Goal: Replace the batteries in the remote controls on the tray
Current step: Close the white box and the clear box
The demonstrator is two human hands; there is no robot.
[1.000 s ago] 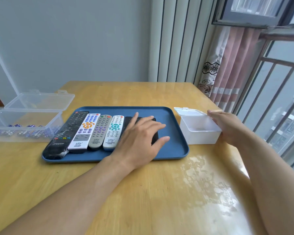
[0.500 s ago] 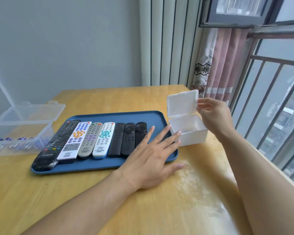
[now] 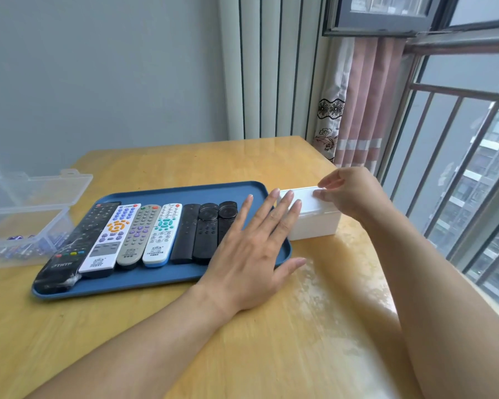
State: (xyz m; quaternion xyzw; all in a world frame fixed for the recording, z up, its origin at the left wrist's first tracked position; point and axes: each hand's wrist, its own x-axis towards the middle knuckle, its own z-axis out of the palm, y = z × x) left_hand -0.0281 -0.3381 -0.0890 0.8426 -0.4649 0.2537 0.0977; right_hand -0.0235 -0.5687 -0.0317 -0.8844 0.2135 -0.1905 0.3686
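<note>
**Seven light, rigid remotes wait in a row on the tray**

The remotes (image 3: pixel 144 234) lie side by side on the blue tray (image 3: pixel 185 194), left of centre. Probably light, hard plastic, best gripped along the long edges. The left hand (image 3: pixel 251 260) hovers flat, fingers straight and spread, reaching the white box (image 3: pixel 314 223). The right hand (image 3: pixel 349 194) pinches its lid (image 3: pixel 306 201), centre right

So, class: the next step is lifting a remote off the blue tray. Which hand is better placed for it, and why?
The left hand. It hovers open over the tray, right beside the black remotes. The right hand is busy at the white box, its fingers on the lid, farther from the remotes.
</note>
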